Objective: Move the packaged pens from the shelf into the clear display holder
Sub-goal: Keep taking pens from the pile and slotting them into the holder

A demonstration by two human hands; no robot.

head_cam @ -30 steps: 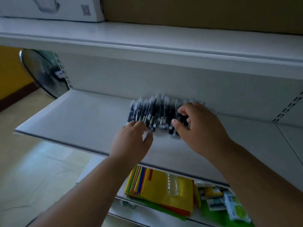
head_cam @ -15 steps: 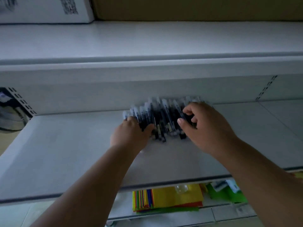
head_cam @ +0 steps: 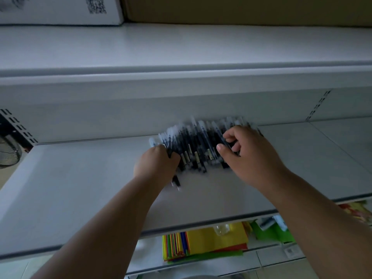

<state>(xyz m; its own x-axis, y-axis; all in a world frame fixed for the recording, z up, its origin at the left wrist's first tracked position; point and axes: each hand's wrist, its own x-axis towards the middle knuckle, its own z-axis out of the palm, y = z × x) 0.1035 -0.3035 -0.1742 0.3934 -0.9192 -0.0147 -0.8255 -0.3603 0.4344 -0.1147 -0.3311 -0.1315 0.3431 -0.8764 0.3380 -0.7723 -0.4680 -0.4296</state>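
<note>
A row of black pens in clear sleeves (head_cam: 198,143) lies fanned against the back wall of the white shelf (head_cam: 80,178). My left hand (head_cam: 156,165) grips the left end of the bundle, and a pen end sticks out below its fist. My right hand (head_cam: 246,154) curls round the right end, thumb in front and fingers over the pens. The clear display holder is not in view.
An upper shelf (head_cam: 181,49) overhangs the pens, with a white box (head_cam: 60,10) and a brown carton (head_cam: 241,9) on it. Below the shelf edge lie coloured folders (head_cam: 203,244) and green packets (head_cam: 271,230). A fan grille (head_cam: 8,152) shows at the left.
Both hands have closed in on the ends of the pen bundle, the left one now gripping pens. The view has tilted slightly.
</note>
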